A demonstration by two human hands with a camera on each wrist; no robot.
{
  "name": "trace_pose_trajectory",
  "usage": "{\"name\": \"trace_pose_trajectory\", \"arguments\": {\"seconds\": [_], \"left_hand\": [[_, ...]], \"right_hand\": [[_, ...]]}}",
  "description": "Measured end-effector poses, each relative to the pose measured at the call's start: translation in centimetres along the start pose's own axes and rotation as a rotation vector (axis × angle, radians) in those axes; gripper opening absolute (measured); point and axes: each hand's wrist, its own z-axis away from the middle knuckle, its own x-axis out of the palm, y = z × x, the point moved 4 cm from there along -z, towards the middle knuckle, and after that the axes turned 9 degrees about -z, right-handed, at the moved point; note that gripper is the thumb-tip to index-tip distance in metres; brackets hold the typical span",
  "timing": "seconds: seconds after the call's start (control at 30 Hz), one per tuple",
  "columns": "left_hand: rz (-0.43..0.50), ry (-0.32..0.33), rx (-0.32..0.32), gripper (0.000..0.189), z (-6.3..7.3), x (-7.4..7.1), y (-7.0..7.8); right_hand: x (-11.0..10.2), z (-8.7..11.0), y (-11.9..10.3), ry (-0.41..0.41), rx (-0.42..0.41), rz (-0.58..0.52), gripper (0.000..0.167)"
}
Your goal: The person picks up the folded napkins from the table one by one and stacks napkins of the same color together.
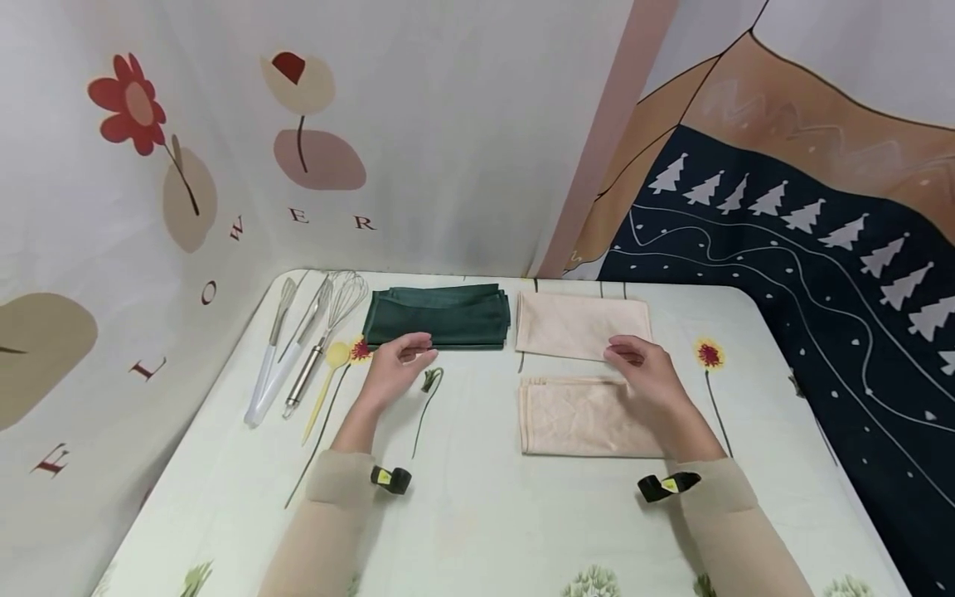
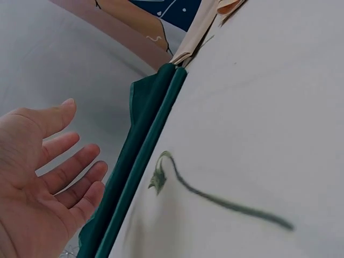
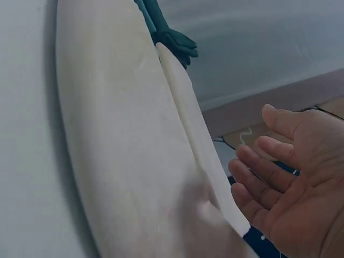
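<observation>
A dark green folded cloth lies at the back of the table. My left hand hovers by its front left edge, fingers loosely bent with nothing in them. To the right lie two pale pink folded cloths, a back one and a front one. My right hand is over their right side, its fingers relaxed and holding nothing. In the left wrist view the left hand is apart from the green cloth. The right wrist view has the right hand beside a pink cloth.
At the table's left lie a metal whisk, a yellow spoon and a metal-tipped utensil with long whitish handles. Flowers are printed on the white tablecloth. Hanging printed fabric stands behind the table.
</observation>
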Motion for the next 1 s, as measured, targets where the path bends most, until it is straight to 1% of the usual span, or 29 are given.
{"name": "trace_pose_trajectory", "arguments": {"seconds": [0.1, 0.3, 0.43, 0.5, 0.6, 0.7, 0.8, 0.87, 1.0], "left_hand": [[0.009, -0.003, -0.006, 0.043, 0.1, 0.5, 0.1], [0.02, -0.019, -0.053, 0.042, 0.2, 1.8, 0.0], [0.015, -0.033, -0.035, 0.041, 0.4, 3.0, 0.5], [0.007, -0.033, -0.022, 0.04, 0.5, 3.5, 0.7], [0.004, -0.033, -0.004, 0.039, 0.7, 4.5, 1.0], [0.024, -0.05, -0.009, 0.038, 0.9, 5.8, 1.3], [0.035, -0.074, -0.017, 0.039, 1.0, 7.0, 1.7], [0.036, -0.074, -0.024, 0.038, 1.1, 7.7, 1.9], [0.045, -0.059, -0.016, 0.039, 1.2, 8.7, 2.5]], "right_hand": [[-0.7, 0.7, 0.5, 0.012, 0.004, 0.023, 0.047], [-2.5, 2.2, 0.9, 0.072, -0.039, 0.086, 0.043], [-3.7, 2.9, 1.4, 0.124, -0.046, 0.107, 0.041], [-4.2, 3.1, 1.9, 0.142, -0.035, 0.109, 0.041], [-4.9, 3.5, 2.7, 0.16, 0.008, 0.102, 0.044], [-5.3, 3.9, 3.4, 0.175, 0.06, 0.093, 0.047], [-5.6, 4.3, 3.9, 0.188, 0.085, 0.078, 0.049], [-5.7, 4.5, 4.1, 0.198, 0.093, 0.068, 0.048], [-6.0, 5.0, 4.4, 0.209, 0.124, 0.061, 0.051]]}}
